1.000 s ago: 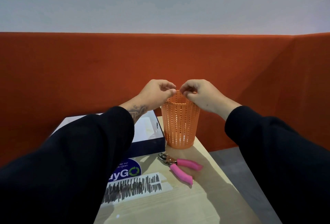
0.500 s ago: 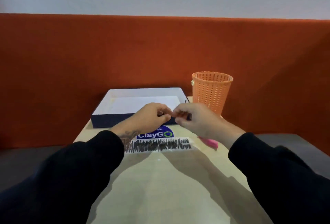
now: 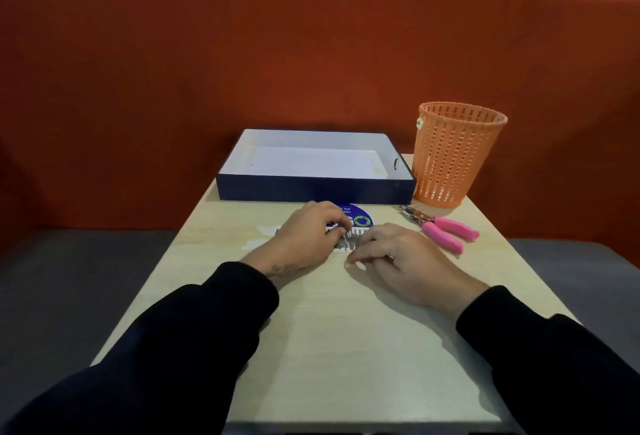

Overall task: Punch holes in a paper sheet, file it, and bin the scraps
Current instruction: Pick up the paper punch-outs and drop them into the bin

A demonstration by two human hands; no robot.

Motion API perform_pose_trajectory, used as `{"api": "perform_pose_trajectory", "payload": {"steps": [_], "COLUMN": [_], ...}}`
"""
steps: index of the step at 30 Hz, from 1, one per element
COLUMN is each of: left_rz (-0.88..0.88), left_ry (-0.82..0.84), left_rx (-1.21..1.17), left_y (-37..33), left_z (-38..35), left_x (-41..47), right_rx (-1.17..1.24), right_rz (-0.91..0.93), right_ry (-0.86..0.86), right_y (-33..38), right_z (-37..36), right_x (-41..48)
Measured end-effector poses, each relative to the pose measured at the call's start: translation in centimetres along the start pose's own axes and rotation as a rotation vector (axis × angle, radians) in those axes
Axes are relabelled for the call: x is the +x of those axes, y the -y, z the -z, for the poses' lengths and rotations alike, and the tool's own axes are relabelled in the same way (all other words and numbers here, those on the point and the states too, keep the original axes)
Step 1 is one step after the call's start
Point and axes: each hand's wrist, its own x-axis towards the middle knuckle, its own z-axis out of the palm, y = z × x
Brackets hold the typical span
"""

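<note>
My left hand (image 3: pixel 306 235) rests on the table with its fingers curled down onto the scribbled label strip (image 3: pixel 348 244). My right hand (image 3: pixel 398 258) lies just right of it, its fingertips pinched together on the tabletop. Anything between the fingers is too small to make out. A white paper sheet (image 3: pixel 311 160) lies flat inside the open navy box (image 3: pixel 315 189) at the far end. The orange mesh bin (image 3: pixel 457 154) stands upright to the right of the box. The pink-handled hole punch (image 3: pixel 446 230) lies in front of the bin, right of my right hand.
The light wooden table (image 3: pixel 346 348) is narrow, with its edges close on both sides and grey seating below. An orange padded wall (image 3: pixel 311 53) runs behind it. A round blue sticker (image 3: pixel 358 218) sits between my hands and the box.
Both hands came down from the bin's rim to the tabletop near the label. The view has tilted down and drawn back, showing more of the table.
</note>
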Motion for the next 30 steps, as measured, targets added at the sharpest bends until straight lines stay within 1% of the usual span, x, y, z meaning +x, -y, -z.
{"api": "perform_pose_trajectory", "payload": {"steps": [5, 8, 10, 13, 14, 17, 18, 19, 24, 30], "left_rz": [0.018, 0.020, 0.020, 0.032, 0.035, 0.033, 0.036, 0.042, 0.041, 0.035], "left_ry": [0.008, 0.011, 0.006, 0.007, 0.010, 0.012, 0.013, 0.014, 0.015, 0.015], "left_rx": [-0.051, -0.070, -0.071, -0.072, -0.074, -0.075, -0.076, -0.077, -0.069, -0.055], "left_y": [0.5, 0.6, 0.6, 0.5, 0.5, 0.6, 0.6, 0.6, 0.7, 0.7], "left_z": [-0.3, -0.3, -0.3, -0.2, -0.2, -0.2, -0.2, -0.2, -0.3, -0.3], "left_x": [0.2, 0.3, 0.3, 0.3, 0.3, 0.2, 0.3, 0.3, 0.3, 0.3], "right_rx": [-0.129, -0.198, -0.228, -0.221, -0.148, 0.307, 0.419, 0.470, 0.637, 0.807], "right_rz": [0.132, 0.220, 0.245, 0.210, 0.165, -0.126, -0.216, -0.265, -0.353, -0.396], "right_ry": [-0.004, 0.040, 0.061, 0.016, -0.003, -0.005, 0.001, 0.001, -0.050, -0.084], "right_y": [0.3, 0.7, 0.6, -0.2, -0.4, -0.6, -0.6, -0.6, -1.0, -1.4], "right_z": [0.1, 0.5, 0.7, 0.2, -0.2, 0.0, 0.3, 0.5, 0.6, 0.8], "right_x": [-0.2, -0.1, -0.1, -0.4, -0.5, -0.3, -0.2, -0.2, -0.1, 0.0]}}
